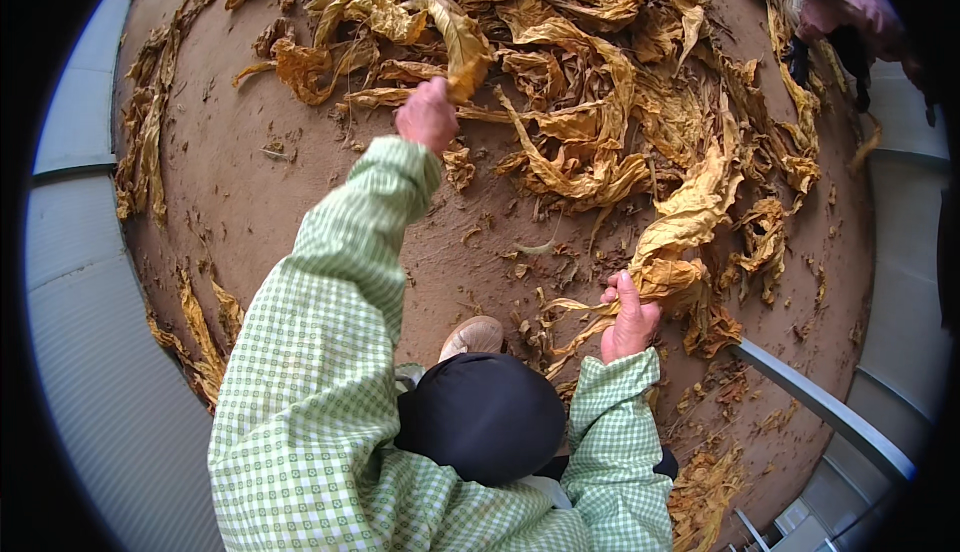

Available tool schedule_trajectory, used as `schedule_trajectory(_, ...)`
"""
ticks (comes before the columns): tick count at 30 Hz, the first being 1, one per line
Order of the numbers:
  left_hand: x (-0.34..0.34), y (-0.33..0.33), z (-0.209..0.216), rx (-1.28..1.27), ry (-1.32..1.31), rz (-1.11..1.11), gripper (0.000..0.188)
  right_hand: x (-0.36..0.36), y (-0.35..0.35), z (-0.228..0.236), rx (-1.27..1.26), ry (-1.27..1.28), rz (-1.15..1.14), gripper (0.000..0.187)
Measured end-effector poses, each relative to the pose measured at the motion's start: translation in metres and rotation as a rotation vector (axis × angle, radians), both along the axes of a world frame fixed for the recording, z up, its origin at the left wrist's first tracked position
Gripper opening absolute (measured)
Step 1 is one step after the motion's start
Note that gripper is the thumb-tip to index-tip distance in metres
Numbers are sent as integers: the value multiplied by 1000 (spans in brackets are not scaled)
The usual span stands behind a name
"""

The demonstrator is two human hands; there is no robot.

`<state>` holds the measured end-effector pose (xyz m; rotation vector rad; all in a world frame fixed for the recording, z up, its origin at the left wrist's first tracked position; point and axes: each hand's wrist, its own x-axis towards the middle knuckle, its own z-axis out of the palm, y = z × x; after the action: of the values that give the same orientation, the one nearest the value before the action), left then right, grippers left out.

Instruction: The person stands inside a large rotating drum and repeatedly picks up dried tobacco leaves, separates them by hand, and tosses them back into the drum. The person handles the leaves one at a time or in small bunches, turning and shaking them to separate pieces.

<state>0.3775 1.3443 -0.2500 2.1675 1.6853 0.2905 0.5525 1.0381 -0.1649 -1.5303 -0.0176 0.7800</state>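
Dried yellow-brown leaves, which look like tobacco, lie in a broad heap (560, 42) across the far part of the brown floor. My left hand (428, 117) reaches out to the heap's near left edge, its fingers closed on a long curled dried leaf (462, 47) that arches up beyond it. Closer to me on the right, my right hand (630, 320) grips a bunch of dried leaves (690, 217) near its stem end. The thin stems stick out to the left of that hand, and the leaf blades stretch away to the upper right.
Pale corrugated walls (90, 302) bound the floor on the left. A grey metal bar (820, 402) slants at the lower right. Another person (850, 12) stands at the far right. More leaves (150, 132) lie along the left wall, and crumbled bits litter the floor. My shoe (472, 337) is below.
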Motion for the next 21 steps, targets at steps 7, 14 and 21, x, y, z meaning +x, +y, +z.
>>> schedule_trajectory(7, 3, -147, 26, -459, -73, -565, 23, 0, -18, -12, -66, 18, -4, 19)
schedule_trajectory(14, 4, -77, 6, 194, -59, -273, 58, 1, -38, -20, -72, 51, -20, 28)
schedule_trajectory(21, -44, -83, -16, -161, 232, 20, 44, -8, -37, -19, -107, 50, -20, 16)
